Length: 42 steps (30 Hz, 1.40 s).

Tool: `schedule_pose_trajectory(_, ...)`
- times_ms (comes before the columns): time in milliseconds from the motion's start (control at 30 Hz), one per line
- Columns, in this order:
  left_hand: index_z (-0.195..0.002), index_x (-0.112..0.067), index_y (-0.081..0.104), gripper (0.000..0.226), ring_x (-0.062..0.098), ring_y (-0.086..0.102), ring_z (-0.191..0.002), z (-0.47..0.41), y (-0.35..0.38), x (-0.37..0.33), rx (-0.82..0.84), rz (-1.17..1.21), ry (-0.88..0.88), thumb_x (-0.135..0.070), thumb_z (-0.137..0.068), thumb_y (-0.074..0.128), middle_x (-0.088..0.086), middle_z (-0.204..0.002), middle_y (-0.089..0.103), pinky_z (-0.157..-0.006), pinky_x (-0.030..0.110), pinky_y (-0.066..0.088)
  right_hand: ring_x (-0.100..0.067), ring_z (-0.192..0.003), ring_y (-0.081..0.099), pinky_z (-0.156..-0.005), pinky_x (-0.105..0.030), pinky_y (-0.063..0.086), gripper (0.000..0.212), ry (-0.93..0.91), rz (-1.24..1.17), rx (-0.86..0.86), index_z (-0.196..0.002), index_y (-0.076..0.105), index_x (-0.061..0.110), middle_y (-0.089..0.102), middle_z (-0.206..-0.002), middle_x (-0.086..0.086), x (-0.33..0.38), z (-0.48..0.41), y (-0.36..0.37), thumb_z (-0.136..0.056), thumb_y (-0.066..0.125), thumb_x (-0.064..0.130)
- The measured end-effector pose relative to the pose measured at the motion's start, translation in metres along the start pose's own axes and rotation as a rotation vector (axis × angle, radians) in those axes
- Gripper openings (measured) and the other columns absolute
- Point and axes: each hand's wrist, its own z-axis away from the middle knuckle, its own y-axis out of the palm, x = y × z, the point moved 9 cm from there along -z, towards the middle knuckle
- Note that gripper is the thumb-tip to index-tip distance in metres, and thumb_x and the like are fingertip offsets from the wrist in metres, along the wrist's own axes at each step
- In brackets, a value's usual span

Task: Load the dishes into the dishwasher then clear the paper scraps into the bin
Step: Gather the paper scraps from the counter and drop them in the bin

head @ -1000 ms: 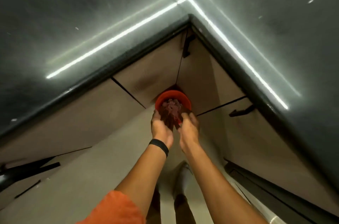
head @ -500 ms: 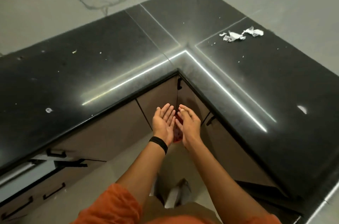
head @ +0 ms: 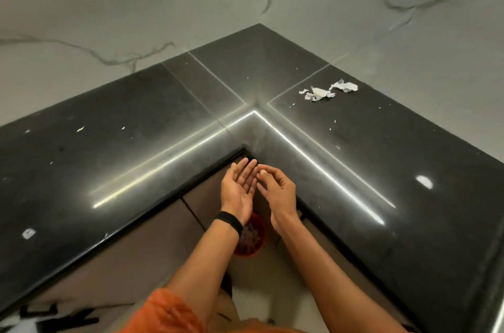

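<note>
While both hands hover empty over the bin, we judge ourselves to be in the second half of the job, clearing the paper scraps. Our left hand (head: 238,192), the one with the black wristband (head: 229,222), is released, palm up and fingers straight. Our right hand (head: 279,192) just beside it is likewise loose, fingers gently bent and holding nothing, and the fingertips of the two hands almost meet. The red bin (head: 253,240) stands on the floor directly below our wrists, partly hidden by the left forearm. A cluster of white paper scraps (head: 326,92) lies on the black counter (head: 163,141), well beyond the right hand's fingertips and off to its right, near the wall. Tiny white flecks dot the counter to the outer side of each hand. As we judge it, the next move calls for a reach forward and rightward with the right hand. It would gather the cluster into a pinch or sweep it onto the left palm, then carry it back over the bin. The flecks look too small to pinch, so a flat wiping palm would probably serve better.
</note>
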Motion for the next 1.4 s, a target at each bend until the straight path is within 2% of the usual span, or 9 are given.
schedule_pose_trajectory(433,-0.134,-0.007,0.060,0.044,0.022,0.068,-0.104,-0.160,0.100,-0.063,0.187,-0.097,-0.199,-0.037,-0.103,0.048,0.012,-0.123,0.071,-0.092,0.033,0.051,-0.021,-0.104,0.071,-0.094,-0.036,0.057,0.018,-0.134,0.014,-0.255,-0.103,0.076,0.010,0.077,-0.102,-0.005,0.058,-0.153,0.033,-0.096,0.061,0.003)
schedule_pose_trajectory(633,-0.133,-0.008,0.061,0.043,0.024,0.066,-0.114,-0.202,0.147,-0.063,0.246,-0.141,-0.276,-0.035,-0.101,0.051,0.010,-0.121,0.072,-0.107,0.038,0.047,-0.013,-0.093,0.070,-0.087,-0.029,0.057,0.020,-0.180,0.040,-0.335,-0.104,0.075,0.010,0.077,-0.099,-0.004,0.082,-0.199,0.024,-0.095,0.061,-0.001)
schedule_pose_trajectory(767,-0.131,-0.008,0.062,0.041,0.026,0.067,-0.117,-0.223,0.169,-0.062,0.254,-0.140,-0.269,-0.035,-0.102,0.050,0.012,-0.122,0.072,-0.107,0.039,0.048,-0.012,-0.093,0.070,-0.087,-0.030,0.057,0.021,-0.208,0.110,-0.319,-0.100,0.074,0.015,0.076,-0.097,-0.002,0.096,-0.232,0.008,-0.093,0.064,-0.001)
schedule_pose_trajectory(867,-0.130,-0.010,0.062,0.040,0.024,0.067,-0.116,-0.236,0.181,-0.058,0.252,-0.152,-0.257,-0.036,-0.102,0.051,0.010,-0.123,0.072,-0.107,0.039,0.049,-0.015,-0.090,0.071,-0.087,-0.037,0.059,0.024,-0.225,0.278,-0.333,-0.098,0.074,0.022,0.076,-0.096,-0.001,0.109,-0.262,-0.015,-0.090,0.067,0.000)
schedule_pose_trajectory(967,-0.132,-0.010,0.061,0.041,0.022,0.067,-0.117,-0.247,0.189,-0.054,0.248,-0.169,-0.252,-0.037,-0.102,0.051,0.008,-0.122,0.072,-0.107,0.039,0.048,-0.012,-0.085,0.070,-0.091,-0.041,0.057,0.030,-0.236,0.623,-0.348,-0.103,0.074,0.021,0.075,-0.098,0.004,0.125,-0.291,-0.041,-0.086,0.063,0.000)
schedule_pose_trajectory(1067,-0.130,-0.011,0.062,0.040,0.022,0.067,-0.116,-0.256,0.197,-0.052,0.240,-0.178,-0.260,-0.037,-0.102,0.052,0.008,-0.122,0.072,-0.107,0.038,0.048,-0.024,-0.105,0.066,-0.098,-0.037,0.050,0.042,-0.188,1.085,-0.310,-0.122,0.070,0.020,0.069,-0.117,-0.005,0.138,-0.324,-0.060,-0.086,0.058,0.001)
schedule_pose_trajectory(1133,-0.129,-0.012,0.063,0.040,0.022,0.067,-0.116,-0.262,0.204,-0.051,0.236,-0.193,-0.262,-0.038,-0.102,0.052,0.008,-0.122,0.072,-0.107,0.038,0.048,-0.035,-0.111,0.060,-0.094,-0.037,0.045,0.044,-0.193,1.337,-0.237,-0.127,0.066,0.021,0.063,-0.118,-0.013,0.141,-0.348,-0.066,-0.088,0.056,0.004)
schedule_pose_trajectory(1300,-0.131,-0.013,0.062,0.041,0.021,0.068,-0.115,-0.277,0.207,-0.045,0.209,-0.244,-0.266,-0.040,-0.102,0.051,0.006,-0.120,0.073,-0.105,0.038,0.049,-0.039,-0.111,0.051,-0.095,-0.043,0.045,0.023,-0.222,1.534,-0.172,-0.115,0.066,0.014,0.055,-0.115,-0.015,0.128,-0.373,-0.056,-0.098,0.057,0.025)
schedule_pose_trajectory(1400,-0.131,-0.014,0.062,0.041,0.021,0.068,-0.115,-0.284,0.204,-0.042,0.205,-0.253,-0.276,-0.040,-0.102,0.051,0.006,-0.120,0.073,-0.104,0.038,0.049,-0.030,-0.104,0.051,-0.087,-0.042,0.048,0.018,-0.358,1.547,-0.185,-0.107,0.069,0.012,0.062,-0.111,-0.009,0.117,-0.363,-0.049,-0.099,0.055,0.020)
